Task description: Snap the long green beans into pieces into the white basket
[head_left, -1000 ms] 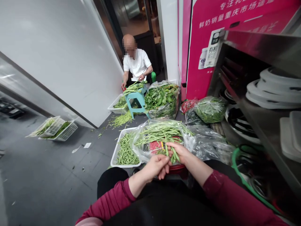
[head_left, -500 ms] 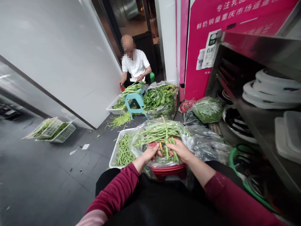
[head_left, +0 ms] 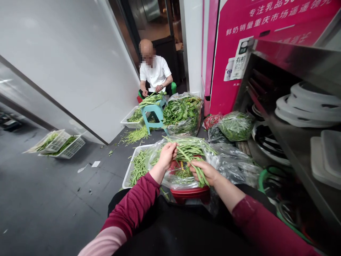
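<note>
Several long green beans [head_left: 201,174] are bunched in my right hand [head_left: 206,171], its fingers wrapped round them. My left hand [head_left: 168,155] pinches the far tip of a bean that runs across to the right hand. Both hands are over a clear plastic bag [head_left: 157,151] holding loose whole beans [head_left: 193,146]. Under the bag is a red stool or tub [head_left: 190,195]; which one I cannot tell. Beside it on the left, a white basket [head_left: 128,177] holds short bean pieces [head_left: 140,167].
Ahead, a person [head_left: 156,73] in white handles greens on a blue stool [head_left: 154,113]. A bag of leafy greens [head_left: 182,110] stands beside it. More baskets [head_left: 70,147] sit at left. A metal shelf [head_left: 285,133] with white lids rises close at right.
My left hand has moved up and forward and now pinches a bean's tip. The beans in my right hand have tilted. The other person's hands have come closer together.
</note>
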### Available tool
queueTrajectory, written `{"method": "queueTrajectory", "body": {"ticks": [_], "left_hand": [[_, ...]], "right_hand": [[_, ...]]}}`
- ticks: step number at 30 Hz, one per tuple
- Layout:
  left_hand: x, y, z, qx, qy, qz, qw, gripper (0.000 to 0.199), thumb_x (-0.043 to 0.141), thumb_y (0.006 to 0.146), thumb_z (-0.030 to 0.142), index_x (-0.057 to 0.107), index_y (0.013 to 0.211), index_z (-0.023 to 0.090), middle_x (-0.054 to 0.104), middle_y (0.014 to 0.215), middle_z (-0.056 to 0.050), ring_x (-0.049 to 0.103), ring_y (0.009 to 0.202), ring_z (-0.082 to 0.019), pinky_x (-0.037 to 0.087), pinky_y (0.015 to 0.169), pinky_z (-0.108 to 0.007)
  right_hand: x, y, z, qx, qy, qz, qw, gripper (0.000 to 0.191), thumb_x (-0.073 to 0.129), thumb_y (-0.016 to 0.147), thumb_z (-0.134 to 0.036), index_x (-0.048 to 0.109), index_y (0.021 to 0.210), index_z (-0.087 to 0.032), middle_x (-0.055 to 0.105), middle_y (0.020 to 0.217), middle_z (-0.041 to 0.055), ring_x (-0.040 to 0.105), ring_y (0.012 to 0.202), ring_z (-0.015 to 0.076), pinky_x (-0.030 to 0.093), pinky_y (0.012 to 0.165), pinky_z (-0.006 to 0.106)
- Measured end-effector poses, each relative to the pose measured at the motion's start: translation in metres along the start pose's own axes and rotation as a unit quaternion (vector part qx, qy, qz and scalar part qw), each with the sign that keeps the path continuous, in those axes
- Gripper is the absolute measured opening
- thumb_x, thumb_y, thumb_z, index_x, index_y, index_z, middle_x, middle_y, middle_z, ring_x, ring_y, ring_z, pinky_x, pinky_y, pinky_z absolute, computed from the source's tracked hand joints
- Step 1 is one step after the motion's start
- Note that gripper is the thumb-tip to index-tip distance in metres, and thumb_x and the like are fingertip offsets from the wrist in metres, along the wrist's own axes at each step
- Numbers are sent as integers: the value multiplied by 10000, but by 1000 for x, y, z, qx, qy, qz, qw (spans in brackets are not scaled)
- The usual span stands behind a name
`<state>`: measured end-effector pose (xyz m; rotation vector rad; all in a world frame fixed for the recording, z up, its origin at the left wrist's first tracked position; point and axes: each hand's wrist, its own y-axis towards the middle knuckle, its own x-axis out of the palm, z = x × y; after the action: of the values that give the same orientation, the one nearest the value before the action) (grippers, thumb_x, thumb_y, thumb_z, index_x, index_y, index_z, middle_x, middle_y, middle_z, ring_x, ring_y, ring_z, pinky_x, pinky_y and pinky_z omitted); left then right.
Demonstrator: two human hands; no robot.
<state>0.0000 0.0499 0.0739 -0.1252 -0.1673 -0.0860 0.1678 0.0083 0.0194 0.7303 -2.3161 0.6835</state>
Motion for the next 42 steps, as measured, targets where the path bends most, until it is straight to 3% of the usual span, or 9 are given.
{"method": "queueTrajectory", "body": {"ticks": [3, 8, 13, 19, 25, 29, 33, 37, 42], "left_hand": [[5, -22, 8, 116, 167, 69, 977, 258, 563, 741, 414, 545, 724, 157, 490, 576, 24, 411, 477, -58, 327, 457, -179], [31, -66, 19, 193, 315, -81, 926, 216, 547, 761, 374, 627, 770, 174, 615, 800, -69, 547, 773, -161, 418, 737, -282], [28, -51, -1, -15, 105, -90, 990, 320, 568, 738, 437, 567, 835, 132, 433, 515, 45, 330, 402, -41, 261, 402, -180], [5, -32, -30, -136, -75, -146, 977, 355, 670, 674, 367, 524, 897, 132, 428, 538, 65, 204, 374, 7, 108, 379, -152], [0, -20, -24, -62, -93, -16, 994, 330, 630, 690, 416, 512, 849, 151, 459, 550, 64, 285, 361, -15, 192, 353, -158], [10, -36, -11, 55, 93, 65, 992, 258, 580, 728, 409, 512, 733, 160, 520, 531, 39, 384, 376, -48, 302, 382, -187], [25, -70, 3, 141, 261, 46, 954, 222, 546, 758, 393, 575, 733, 174, 568, 568, 13, 464, 446, -66, 364, 470, -201], [33, -72, 1, 80, 227, -1, 971, 248, 510, 773, 421, 533, 739, 176, 550, 547, 24, 427, 387, -67, 332, 421, -204], [19, -45, -34, 45, 304, 17, 951, 248, 498, 768, 382, 482, 631, 176, 487, 515, 21, 415, 461, -86, 327, 476, -199]], "right_hand": [[1, 5, 2, -31, -65, 107, 992, 194, 613, 662, -327, 555, 704, -146, 469, 487, -50, 330, 326, 44, 212, 310, 173], [-4, 16, 5, -86, -100, 277, 952, 147, 603, 655, -254, 528, 580, -152, 466, 411, -39, 380, 315, 78, 274, 304, 196], [-4, 11, 4, 50, 84, 102, 990, 143, 562, 734, -291, 550, 714, -150, 559, 524, -4, 508, 420, 116, 423, 416, 234], [-1, 3, 7, 86, 114, 3, 990, 131, 520, 773, -281, 524, 776, -150, 509, 507, -42, 456, 376, 88, 361, 371, 201], [2, 2, 5, 39, 56, 42, 997, 139, 553, 728, -288, 502, 738, -159, 465, 487, -65, 415, 354, 73, 325, 356, 195], [7, 2, 2, -5, 49, 110, 993, 158, 598, 694, -280, 493, 694, -162, 459, 479, -63, 419, 356, 75, 312, 344, 194], [3, 6, 0, -22, 96, 159, 982, 134, 586, 722, -250, 496, 671, -164, 442, 458, -63, 411, 354, 70, 337, 358, 192], [-2, 10, -1, -13, 112, 189, 975, 132, 540, 783, -249, 522, 688, -159, 493, 473, -41, 456, 373, 78, 385, 387, 191], [2, 6, 9, 69, 108, 83, 988, 214, 565, 785, -364, 550, 767, -151, 567, 560, -9, 529, 436, 105, 443, 425, 226]]}}
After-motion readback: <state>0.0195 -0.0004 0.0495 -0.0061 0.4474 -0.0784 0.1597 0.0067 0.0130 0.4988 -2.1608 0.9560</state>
